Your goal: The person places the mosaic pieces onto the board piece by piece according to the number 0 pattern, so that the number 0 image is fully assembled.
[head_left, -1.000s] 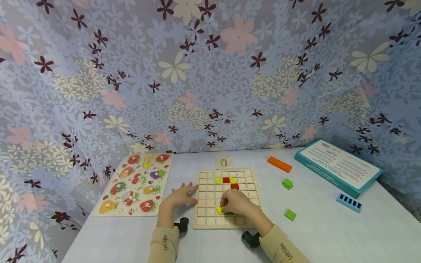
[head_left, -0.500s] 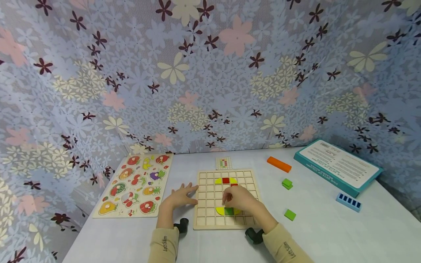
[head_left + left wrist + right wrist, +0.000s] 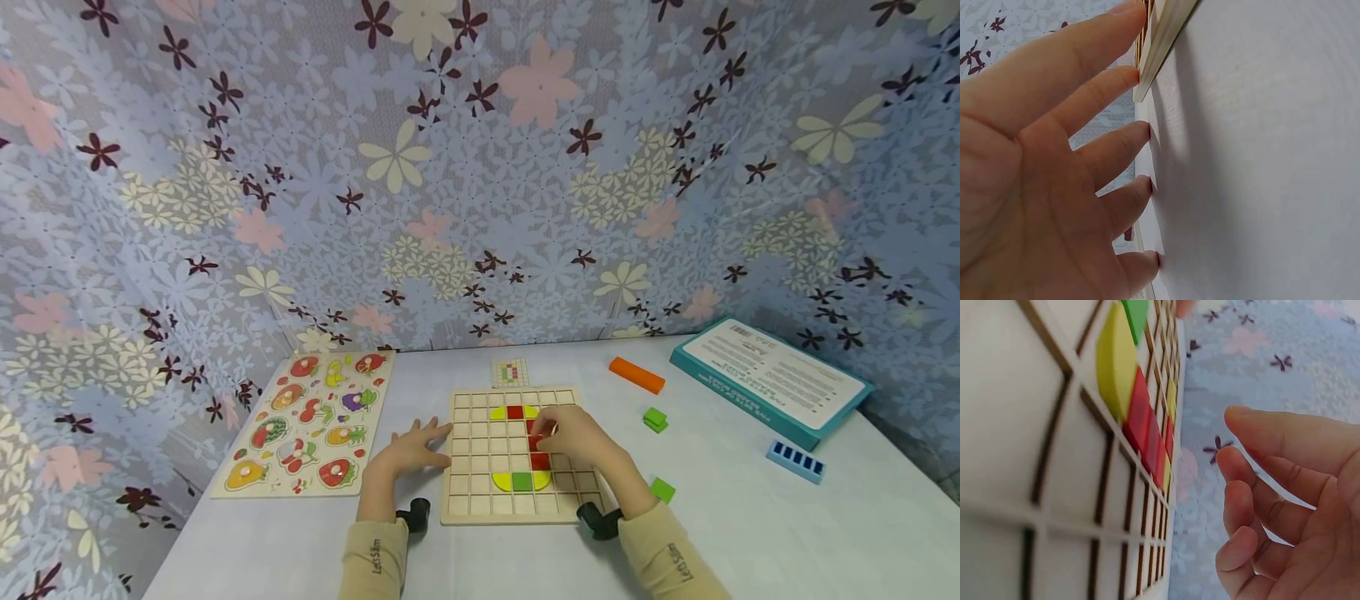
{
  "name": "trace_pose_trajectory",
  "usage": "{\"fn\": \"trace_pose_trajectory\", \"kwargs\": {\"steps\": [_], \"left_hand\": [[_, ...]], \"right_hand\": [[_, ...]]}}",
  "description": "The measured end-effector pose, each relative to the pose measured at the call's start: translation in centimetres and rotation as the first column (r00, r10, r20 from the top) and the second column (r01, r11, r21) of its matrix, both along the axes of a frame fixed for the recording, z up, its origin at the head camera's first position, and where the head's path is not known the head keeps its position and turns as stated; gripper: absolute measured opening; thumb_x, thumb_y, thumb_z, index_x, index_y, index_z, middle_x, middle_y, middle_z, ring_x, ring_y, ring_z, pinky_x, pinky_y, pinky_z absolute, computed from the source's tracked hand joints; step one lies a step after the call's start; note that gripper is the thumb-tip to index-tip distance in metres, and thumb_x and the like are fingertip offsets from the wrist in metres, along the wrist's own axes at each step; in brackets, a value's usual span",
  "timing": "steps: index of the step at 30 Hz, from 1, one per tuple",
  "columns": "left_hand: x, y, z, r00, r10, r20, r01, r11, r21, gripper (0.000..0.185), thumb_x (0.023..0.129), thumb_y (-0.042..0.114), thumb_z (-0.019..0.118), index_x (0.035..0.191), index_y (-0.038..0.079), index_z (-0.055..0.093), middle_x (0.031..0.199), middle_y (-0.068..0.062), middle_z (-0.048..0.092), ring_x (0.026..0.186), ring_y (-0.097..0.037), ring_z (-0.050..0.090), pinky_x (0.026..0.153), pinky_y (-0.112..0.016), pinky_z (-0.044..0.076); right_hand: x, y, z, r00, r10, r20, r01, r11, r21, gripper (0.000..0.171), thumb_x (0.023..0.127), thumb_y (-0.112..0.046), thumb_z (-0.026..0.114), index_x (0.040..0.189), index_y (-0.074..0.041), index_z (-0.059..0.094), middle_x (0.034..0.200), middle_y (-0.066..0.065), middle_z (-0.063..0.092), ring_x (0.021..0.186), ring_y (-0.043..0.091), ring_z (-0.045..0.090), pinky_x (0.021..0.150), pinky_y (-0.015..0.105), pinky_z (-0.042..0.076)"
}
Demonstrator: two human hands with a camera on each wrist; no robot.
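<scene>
A square wooden grid board (image 3: pixel 480 505) lies on the table. Yellow rounded tiles (image 3: pixel 502 482) flank a green square tile (image 3: pixel 522 482) in a lower row. Up the right side runs a column of red tiles (image 3: pixel 540 462), partly behind my right hand (image 3: pixel 573 435). That hand hovers over the board; in the right wrist view its fingers bend loosely, a gap shows between thumb and forefinger, and nothing is between them. My left hand (image 3: pixel 411 446) rests spread at the board's left edge. The left wrist view shows its thumb and forefinger at the board's side.
A small pattern card (image 3: pixel 511 372) lies behind the board. To the left is a fruit puzzle (image 3: pixel 300 425). On the right are an orange bar (image 3: pixel 637 375), green tiles (image 3: pixel 656 419), a light-blue slotted block (image 3: pixel 796 462) and a teal box (image 3: pixel 772 379).
My right hand has moved up and to the right from the lower row, uncovering the green tile, the right yellow tile and a red tile. My left hand has stayed put.
</scene>
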State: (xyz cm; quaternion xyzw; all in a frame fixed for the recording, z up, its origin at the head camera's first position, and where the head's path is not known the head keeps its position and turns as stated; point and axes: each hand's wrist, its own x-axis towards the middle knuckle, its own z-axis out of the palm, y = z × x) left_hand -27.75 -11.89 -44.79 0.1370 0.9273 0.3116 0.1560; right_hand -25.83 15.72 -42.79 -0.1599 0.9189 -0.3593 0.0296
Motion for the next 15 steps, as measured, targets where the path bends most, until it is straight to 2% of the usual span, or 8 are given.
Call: {"fn": "trace_pose_trajectory", "kwargs": {"steps": [6,15], "left_hand": [[0.0,0.0,-0.1,1.000,0.000,-0.003,0.000,1.000,0.001,0.062,0.080,0.022,0.069,0.137,0.010,0.046,0.148,-0.019,0.028,0.138,-0.044,0.010,0.105,-0.067,-0.002],[0.1,0.0,0.0,1.000,-0.003,0.001,0.003,1.000,0.000,0.062,0.081,0.023,0.069,0.137,0.010,0.046,0.148,-0.019,0.028,0.138,-0.044,0.010,0.105,-0.066,-0.002]], "right_hand": [[-0.3,1.7,0.5,0.997,-0.071,0.015,0.071,0.997,-0.015,0.009,0.077,-0.003,0.068,0.085,-0.005,0.064,0.075,0.002,0.056,0.067,0.016,0.049,0.058,0.028,0.043],[-0.6,4.2,0.8,0.993,-0.121,0.006,0.121,0.992,-0.037,0.010,0.080,-0.006,0.067,0.089,-0.003,0.064,0.078,0.004,0.057,0.071,0.017,0.051,0.060,0.029,0.044]]}}
